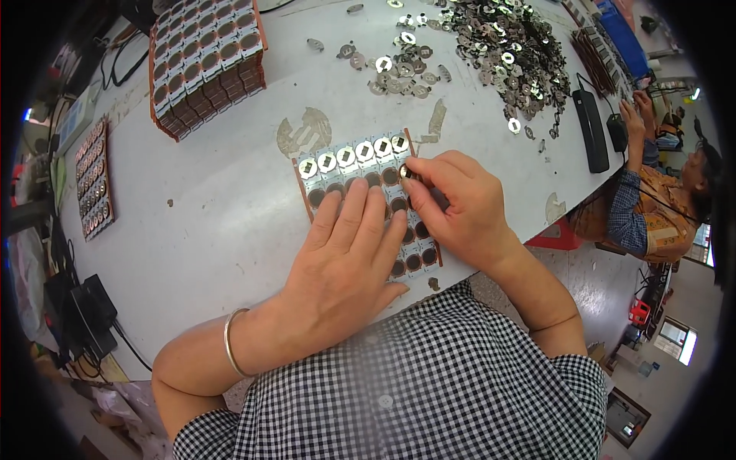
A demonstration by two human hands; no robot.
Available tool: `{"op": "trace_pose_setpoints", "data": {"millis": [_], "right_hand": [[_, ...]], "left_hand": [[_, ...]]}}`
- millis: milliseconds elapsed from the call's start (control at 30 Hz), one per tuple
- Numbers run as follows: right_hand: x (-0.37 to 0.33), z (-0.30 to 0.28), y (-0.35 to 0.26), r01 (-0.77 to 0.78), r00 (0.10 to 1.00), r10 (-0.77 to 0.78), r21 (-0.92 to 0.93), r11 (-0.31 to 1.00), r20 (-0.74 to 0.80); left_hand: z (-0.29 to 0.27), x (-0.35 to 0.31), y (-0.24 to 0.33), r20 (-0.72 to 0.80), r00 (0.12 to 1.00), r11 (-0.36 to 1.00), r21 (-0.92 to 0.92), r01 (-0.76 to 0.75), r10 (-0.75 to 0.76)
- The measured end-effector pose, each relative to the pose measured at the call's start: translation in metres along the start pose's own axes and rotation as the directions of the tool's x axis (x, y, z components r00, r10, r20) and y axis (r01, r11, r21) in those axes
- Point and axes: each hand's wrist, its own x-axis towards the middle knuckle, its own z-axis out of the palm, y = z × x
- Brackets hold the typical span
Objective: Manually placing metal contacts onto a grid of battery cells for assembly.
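Note:
A circuit board panel [414, 262] with rows of dark round spots lies on the table in front of me. Shiny metal battery clips [346, 156] fill its far row. My left hand [333, 264] rests flat across the panel's left and middle, fingers stretched out, hiding part of the rows. At the right end of the second row, my right hand [464, 201] pinches a small metal clip [405, 172] between thumb and forefinger, against the board. How far the clip is seated there cannot be seen.
A tall stack of similar panels [207, 57] stands at the far left. Another panel bearing metal pieces [96, 180] lies at the left edge. Loose clips [525, 65] are heaped at the far right, near a black power strip [590, 134]. A co-worker [652, 215] sits to the right.

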Motion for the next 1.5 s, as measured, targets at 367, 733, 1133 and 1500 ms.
{"op": "trace_pose_setpoints", "data": {"millis": [367,733,1133,1500], "right_hand": [[0.073,-0.017,0.054,0.144,0.988,-0.151,-0.146,0.979,-0.038],[0.053,-0.026,0.072,0.109,0.986,-0.120,-0.097,0.989,-0.118],[0.042,-0.024,0.003,-0.529,0.843,0.338,0.528,0.665,0.418],[0.024,0.000,-0.008,-0.159,0.980,0.119,0.269,0.950,0.158]], "left_hand": [[0.000,-0.001,-0.002,-0.003,1.000,1.000,-0.007,-0.025,0.025],[0.000,-0.001,-0.002,-0.005,1.000,1.000,-0.013,-0.024,0.024],[0.003,-0.002,0.000,-0.018,1.000,1.000,-0.004,-0.003,0.003],[0.001,-0.005,0.003,-0.054,0.996,0.997,0.039,0.073,-0.071]]}}
